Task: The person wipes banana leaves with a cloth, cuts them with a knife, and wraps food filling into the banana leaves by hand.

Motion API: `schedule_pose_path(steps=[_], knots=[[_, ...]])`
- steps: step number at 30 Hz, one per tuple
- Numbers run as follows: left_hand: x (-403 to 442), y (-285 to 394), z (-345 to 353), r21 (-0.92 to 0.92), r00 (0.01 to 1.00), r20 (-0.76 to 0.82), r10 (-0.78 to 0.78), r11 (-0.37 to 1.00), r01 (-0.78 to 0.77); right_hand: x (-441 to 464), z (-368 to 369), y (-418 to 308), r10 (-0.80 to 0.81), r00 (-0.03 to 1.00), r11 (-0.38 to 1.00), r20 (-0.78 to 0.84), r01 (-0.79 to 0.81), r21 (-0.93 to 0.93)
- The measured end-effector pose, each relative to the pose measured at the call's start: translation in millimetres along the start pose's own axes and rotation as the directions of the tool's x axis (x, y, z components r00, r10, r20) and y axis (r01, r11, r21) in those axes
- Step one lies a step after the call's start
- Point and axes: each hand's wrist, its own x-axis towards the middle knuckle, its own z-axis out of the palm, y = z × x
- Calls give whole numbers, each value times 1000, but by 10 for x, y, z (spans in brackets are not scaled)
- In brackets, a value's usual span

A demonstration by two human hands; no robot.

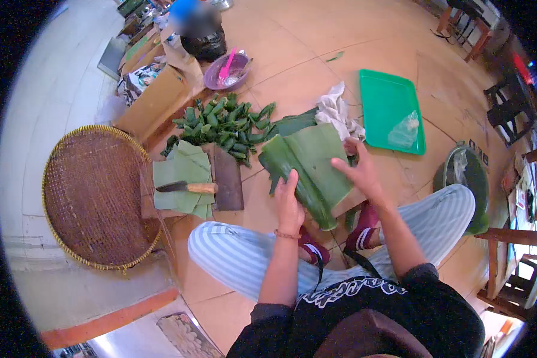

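Note:
My left hand (289, 206) is closed on a folded banana leaf, its thumb lying along the rolled, glossy dark-green side. The banana leaf (322, 156) spreads to the right as a paler flat sheet, held above the floor between my knees. At its right edge, my right hand (364, 172) has thumb and fingers apart, the thumb over the leaf; contact is hard to make out. Left of my hands, a knife (187, 187) with a wooden handle rests on stacked cut leaf pieces (185, 161), on a brown board (228, 179). More leaf (295, 123) lies behind the held one.
A heap of green leaf rolls (221, 122) lies ahead. Around me are a round woven tray (95, 197), a purple basin (228, 71), a cardboard box (155, 98), a white cloth (338, 113), a green tray (391, 104) with a plastic bag, and a dark tub (474, 191).

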Motion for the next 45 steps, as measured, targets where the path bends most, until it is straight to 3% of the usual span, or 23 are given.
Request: schedule_pose_path(steps=[2, 5, 6, 9, 13, 15, 16, 19, 20, 23, 26, 28, 29, 30, 32, 33, 34, 36, 37, 38, 40, 42, 45], knots=[[-41, 29, 74, 109, 1000, 11, 29, 994, -30, 40, -147, 133, 237, 814, 827, 531, -456, 330], [-94, -11, 146, 313, 994, 38, 101, 944, -108, -172, 32, 33, -36, 864, 937, 502, -145, 317], [-89, -25, 124, 293, 992, 69, 108, 948, -124, -245, 64, -129, 95, 813, 981, 574, -175, 87], [-64, 17, 11, 89, 983, 182, 11, 996, -28, -474, 238, -341, -390, 861, 911, 327, 413, 1], [-160, 93, 134, 129, 986, 164, 28, 990, -50, -477, 352, -264, -411, 872, 909, 264, 412, 55], [-160, 83, 143, 361, 998, 48, 29, 932, -44, -484, 364, -178, -341, 897, 940, 281, 326, 100], [-149, 96, 175, 249, 998, 47, 46, 967, -57, -483, 356, -132, -306, 907, 952, 290, 283, 120], [-186, 203, 286, 32, 980, 199, 7, 999, -13, -457, 280, -91, -183, 880, 640, 437, -231, 733], [-195, 193, 275, 5, 976, 219, -6, 1000, 5, -487, 165, -107, -48, 783, 559, 620, -493, 666], [-194, 132, 235, 81, 984, 178, -20, 997, 6, -512, 60, -136, -1, 627, 726, 779, -536, 431], [-211, -3, 210, 334, 996, -7, 93, 939, -85, -532, 17, -256, 123, 577, 957, 808, -284, 57], [-295, -50, 232, 330, 978, -38, 204, 927, -181, -710, 62, -274, 166, 635, 962, 754, -273, 17], [-366, -5, 225, 189, 994, 65, 86, 977, -97, -793, 76, -255, 181, 666, 966, 724, -260, -2], [-527, 127, 225, 55, 984, 177, -20, 998, 10, -988, 116, -104, -66, 729, 899, 681, -253, 357], [-706, 203, 115, -158, 865, 495, -89, 969, 190, -1037, 17, -123, -42, 300, 704, 953, -668, 242], [-714, 159, 55, -101, 926, 363, -106, 983, 152, -1045, -42, -162, -100, 53, 577, 994, -811, 101], [-730, 111, -5, -38, 969, 220, -111, 992, 122, -1012, -76, -250, 91, 145, 705, 985, -708, 39], [-767, 14, -11, 278, 984, -173, 29, 960, 20, -1073, 165, -165, 88, 648, 985, 756, -168, 29], [-806, 6, 14, 306, 984, -149, 102, 951, -52, -1107, 240, -129, -41, 818, 988, 574, 119, -99], [-849, 20, 56, 332, 977, -121, 176, 935, -127, -1151, 244, -91, -72, 815, 981, 575, 162, -106], [-859, 84, 90, 150, 986, 105, 128, 978, -143, -1142, 85, -206, -37, 543, 951, 839, -238, 196], [-906, 216, 8, -198, 859, 511, -12, 971, 131, -1122, -66, -310, -112, 18, 581, 994, -810, 80], [-840, 202, 24, 143, 978, 205, -38, 990, 8, -1033, -44, -335, 99, 138, 659, 986, -752, 39]])
